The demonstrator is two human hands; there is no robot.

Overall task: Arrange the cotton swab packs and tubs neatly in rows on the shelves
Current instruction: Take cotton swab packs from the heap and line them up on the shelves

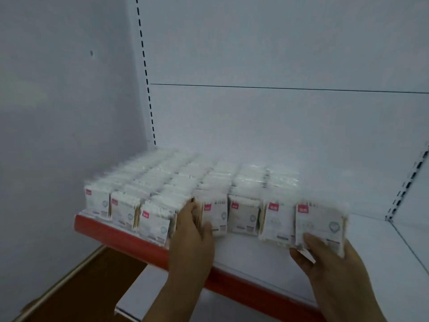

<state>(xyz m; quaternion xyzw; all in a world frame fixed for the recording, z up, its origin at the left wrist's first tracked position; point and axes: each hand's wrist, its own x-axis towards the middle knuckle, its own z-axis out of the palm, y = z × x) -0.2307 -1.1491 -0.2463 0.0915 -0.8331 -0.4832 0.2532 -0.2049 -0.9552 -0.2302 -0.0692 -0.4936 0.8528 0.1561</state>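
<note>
Cotton swab packs stand in rows on the white shelf, filling its 9 o'clock side. Near the centre, the left hand grips the middle front pack, fingers along its side, thumb on its face. At 4 o'clock the right hand pinches the end pack by its lower edge.

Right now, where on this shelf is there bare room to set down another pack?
Bare shelf lies right of the end pack the right hand holds, out to the slotted upright, plus a strip along the red edge. The left side is crowded with cotton swab packs, where the left hand grips some.
</note>
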